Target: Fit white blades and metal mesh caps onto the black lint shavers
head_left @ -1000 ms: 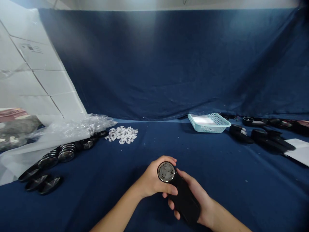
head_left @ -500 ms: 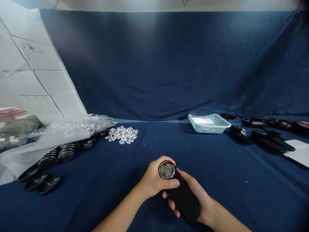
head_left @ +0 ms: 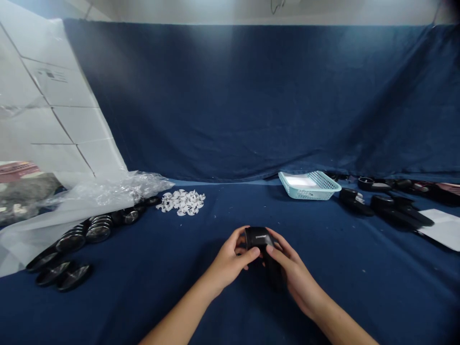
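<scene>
Both hands hold a black fabric shaver [head_left: 260, 238] above the blue cloth, near the lower middle of the head view. My left hand [head_left: 230, 261] grips its round head, thumb on the near side and fingers behind. Around the neck and handle my right hand [head_left: 293, 270] is closed, its thumb pressing on the body. Small pale lettering shows on the side of the head. The metal mesh face is turned to the left and hidden from me. The handle hangs downward, dark against the cloth.
Left stand rows of black round caps [head_left: 98, 232] beside clear plastic wrap [head_left: 143, 183]. A pile of small white parts [head_left: 183, 202] lies behind. Farther back right is a light-blue basket [head_left: 312, 193] with white paper. More black shavers [head_left: 395, 213] and a white sheet [head_left: 443, 227] lie at right.
The shaver has been rotated: its mesh face pointed up at me before and now faces left, with the handle downward. My right hand has moved up along the body.
</scene>
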A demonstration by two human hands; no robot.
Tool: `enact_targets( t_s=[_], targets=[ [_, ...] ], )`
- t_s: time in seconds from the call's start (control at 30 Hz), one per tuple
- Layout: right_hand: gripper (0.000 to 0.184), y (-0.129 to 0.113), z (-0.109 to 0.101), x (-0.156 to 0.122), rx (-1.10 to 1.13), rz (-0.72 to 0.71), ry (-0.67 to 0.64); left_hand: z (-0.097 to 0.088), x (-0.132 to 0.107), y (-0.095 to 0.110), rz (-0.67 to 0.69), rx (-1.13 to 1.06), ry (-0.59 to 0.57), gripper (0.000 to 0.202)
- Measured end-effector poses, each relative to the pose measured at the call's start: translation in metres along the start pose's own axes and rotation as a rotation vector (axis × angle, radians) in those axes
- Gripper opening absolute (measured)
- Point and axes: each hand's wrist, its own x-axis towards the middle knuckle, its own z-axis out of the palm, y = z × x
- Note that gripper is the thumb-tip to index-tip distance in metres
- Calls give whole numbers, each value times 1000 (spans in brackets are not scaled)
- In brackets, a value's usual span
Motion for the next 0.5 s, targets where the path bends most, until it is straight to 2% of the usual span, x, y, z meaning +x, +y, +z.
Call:
enact_targets(
  t_s=[0.13,0.23,0.33,0.43,0.5],
  targets=[
    [59,6,3,1,-128,-174,-8,1,-2,6,-23,-107,14,53],
    [66,11,5,3,-136,-218,-39,2,-3,12,-8,-200,50,51],
    [72,13,5,3,-167,-188,-60,2,-2,13,-2,-308,106,47],
    [63,10,5,4,-207,-107,-78,0,-1,13,-26,-386,166,39],
    [58,7,4,4,-229,-97,-67,-1,-1,14,-52,-381,161,39]
  ],
)
